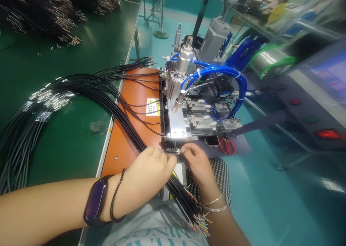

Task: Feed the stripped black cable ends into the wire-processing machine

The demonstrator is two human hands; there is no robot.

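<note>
My left hand [155, 168] is closed over a thick bundle of black cables [132, 132], which passes beneath it and ends in stripped, coloured wires near my lap. At the front corner of a metal clamping machine [173, 125], my right hand [196, 161] pinches thumb and fingers together beside a small silvery piece [178, 151]. What lies between those fingertips is too small to make out. Several single cables run over the orange plate [140, 91] into the machine's edge. Farther left, shiny metal connectors [51, 96] sit on the cables.
Red-handled scissors [227, 146] and a phone [212, 140] lie right of the machine. Blue air hoses [218, 69] arch above it. A solder wire spool [271, 61] and a control box [316, 109] stand at the right. Dark cable heaps [51, 15] lie on the green table [89, 58].
</note>
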